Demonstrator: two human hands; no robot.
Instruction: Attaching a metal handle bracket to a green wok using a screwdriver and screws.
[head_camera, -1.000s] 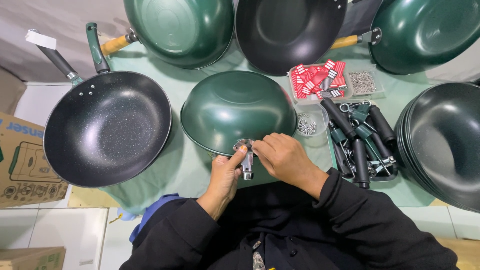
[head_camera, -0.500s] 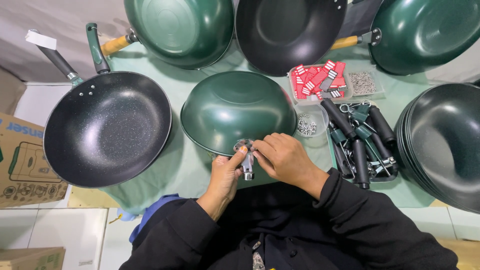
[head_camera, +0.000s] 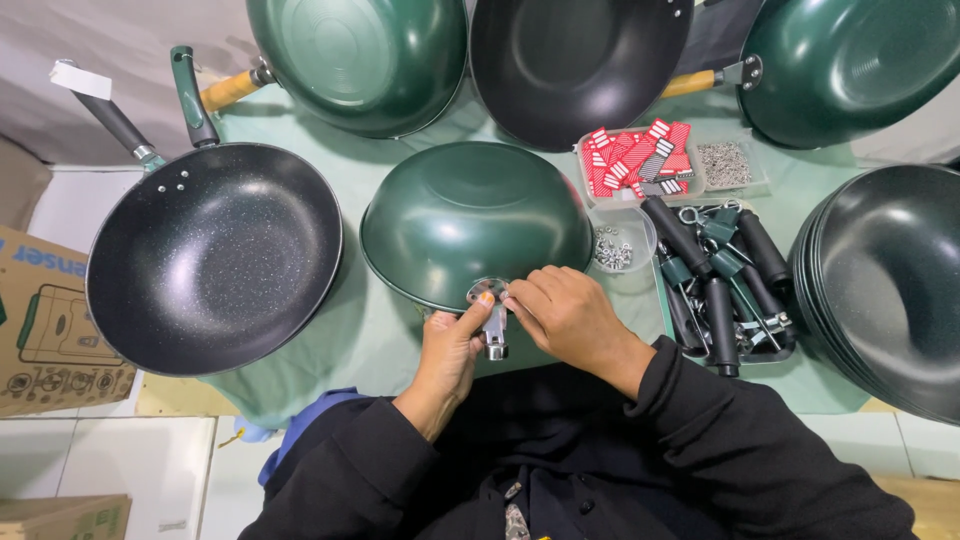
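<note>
A glossy dark-green enamelled wok (head_camera: 470, 220) lies upturned on a matt pale-green cloth surface (head_camera: 370, 330), a bright metal bracket (head_camera: 492, 320) at its rim, beside a speckled matt-black non-stick pan (head_camera: 215, 258), a wooden-looking handle (head_camera: 228, 90) and clear plastic trays (head_camera: 735, 165) of small shiny metal fasteners.

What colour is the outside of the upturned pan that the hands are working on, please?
Dark glossy green, seen clearly in the head view on the upturned pan.

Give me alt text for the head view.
Both hands, left hand and right hand, pinch a metal handle bracket against the rim of an upturned green wok on a pale green cloth. A black speckled pan lies left; a tray of handles right.
</note>
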